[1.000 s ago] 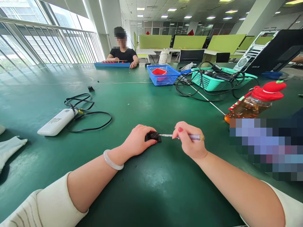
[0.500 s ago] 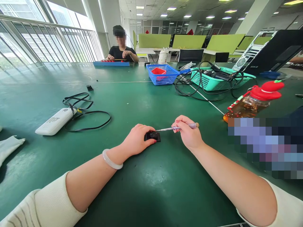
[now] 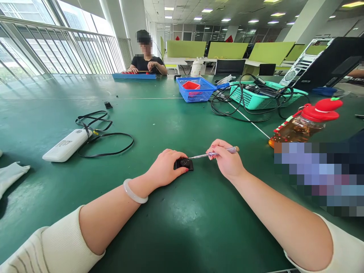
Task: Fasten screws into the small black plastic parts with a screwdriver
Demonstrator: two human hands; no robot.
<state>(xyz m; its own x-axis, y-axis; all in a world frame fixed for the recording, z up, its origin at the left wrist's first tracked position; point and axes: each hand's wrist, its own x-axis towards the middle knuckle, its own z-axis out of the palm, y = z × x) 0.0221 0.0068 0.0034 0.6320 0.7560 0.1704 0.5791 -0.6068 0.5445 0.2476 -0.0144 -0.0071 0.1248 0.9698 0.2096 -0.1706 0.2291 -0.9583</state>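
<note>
The left hand [image 3: 165, 168] gripped a small black plastic block [image 3: 185, 163] mid-desk; the right hand [image 3: 226, 159] grasped a slim clear-handled screwdriver [image 3: 213, 153], tip at the block.

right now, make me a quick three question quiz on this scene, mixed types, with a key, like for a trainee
1. True or false: the left hand is touching the small black part on the green table.

2. Which item does the right hand hold?
a) a cable
b) a screwdriver
c) a bottle

3. Fill in the colour: the red container sits inside the ____ basket.

Key: 1 true; 2 b; 3 blue
</note>
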